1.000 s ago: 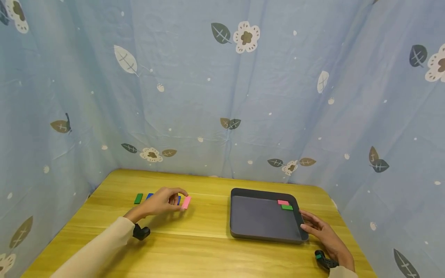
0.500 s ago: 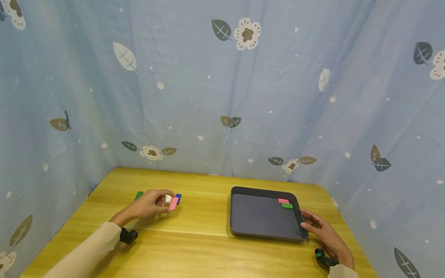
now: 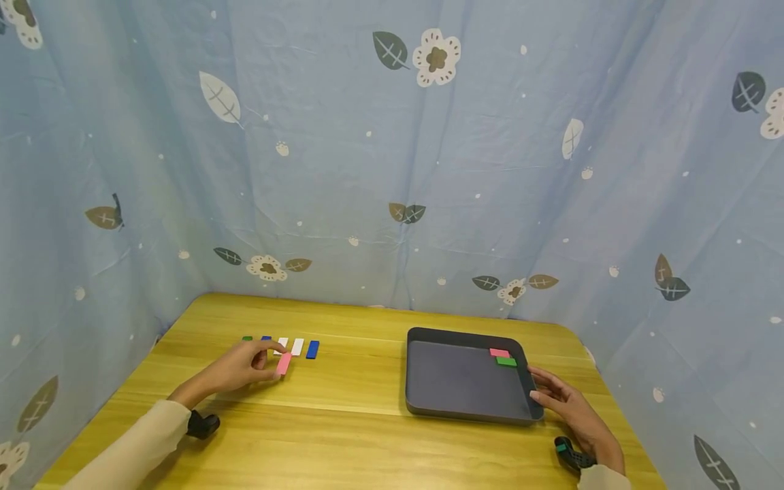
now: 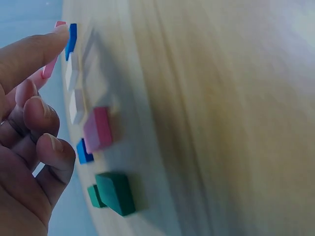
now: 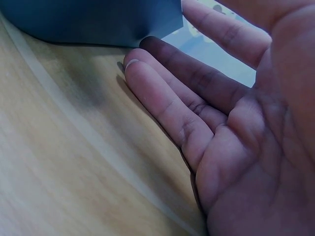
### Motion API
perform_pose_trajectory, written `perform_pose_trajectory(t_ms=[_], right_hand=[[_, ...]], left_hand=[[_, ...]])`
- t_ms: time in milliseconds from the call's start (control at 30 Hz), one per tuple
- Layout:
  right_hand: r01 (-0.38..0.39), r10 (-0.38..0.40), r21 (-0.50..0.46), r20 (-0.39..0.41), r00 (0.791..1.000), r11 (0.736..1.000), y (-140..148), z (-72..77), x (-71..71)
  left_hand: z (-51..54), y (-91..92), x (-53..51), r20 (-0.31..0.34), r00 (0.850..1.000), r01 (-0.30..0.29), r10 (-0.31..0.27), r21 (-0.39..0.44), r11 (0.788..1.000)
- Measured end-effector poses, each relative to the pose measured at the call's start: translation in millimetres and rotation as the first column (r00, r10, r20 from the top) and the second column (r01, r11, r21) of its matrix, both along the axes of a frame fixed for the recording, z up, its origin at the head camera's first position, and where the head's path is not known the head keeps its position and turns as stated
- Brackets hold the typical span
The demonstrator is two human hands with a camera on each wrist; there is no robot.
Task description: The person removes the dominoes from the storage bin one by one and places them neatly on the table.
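Note:
My left hand (image 3: 240,366) pinches a small flat pink block (image 3: 284,363) between thumb and fingertips, just above the table at the left. Behind it lie two white blocks (image 3: 297,347) and a blue block (image 3: 312,350); another blue block (image 3: 266,338) and a green block (image 3: 247,338) are partly covered by the hand. The left wrist view also shows a second pink block (image 4: 97,130) and a thick green block (image 4: 115,192) on the table. My right hand (image 3: 572,412) rests at the right wall of a dark grey tray (image 3: 468,416), fingers fairly straight.
Inside the tray, near its far right corner, a pink block (image 3: 499,353) touches or nearly touches a green block (image 3: 505,361). The yellow wooden table (image 3: 343,442) ends at a blue patterned curtain (image 3: 343,170) on the far side and both flanks.
My left hand has moved left with the pink block, passing in front of the row and uncovering the white blocks and the right-hand blue one. The right hand and tray stay put.

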State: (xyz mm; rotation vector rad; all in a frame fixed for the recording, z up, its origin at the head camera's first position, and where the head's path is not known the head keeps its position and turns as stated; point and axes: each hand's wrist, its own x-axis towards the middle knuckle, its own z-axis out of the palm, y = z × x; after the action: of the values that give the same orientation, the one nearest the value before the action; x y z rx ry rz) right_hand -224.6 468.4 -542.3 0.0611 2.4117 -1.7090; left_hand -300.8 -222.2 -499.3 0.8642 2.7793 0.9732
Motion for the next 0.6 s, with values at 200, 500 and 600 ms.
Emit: perform_pose_trajectory(t_ms=[200,500,600], right_hand=[[-0.003,0.003,0.004,-0.003,1.000,1.000,-1,0.8,-0.5],[0.005,-0.005,0.002,0.002,1.000,1.000,-1,1.6,-0.1],[0.009,-0.009,-0.003,0.006,1.000,1.000,-1,1.4,0.3]], left_hand=[[-3.0,-10.1,2.0,0.017,1.000,-0.007,0.007,-0.002,1.000],[-3.9,-14.3,3.4,0.017,1.000,-0.012,0.013,-0.037,0.999],[-3.7,-13.7,4.2,0.036,0.999,-0.010,0.012,-0.048,0.999]])
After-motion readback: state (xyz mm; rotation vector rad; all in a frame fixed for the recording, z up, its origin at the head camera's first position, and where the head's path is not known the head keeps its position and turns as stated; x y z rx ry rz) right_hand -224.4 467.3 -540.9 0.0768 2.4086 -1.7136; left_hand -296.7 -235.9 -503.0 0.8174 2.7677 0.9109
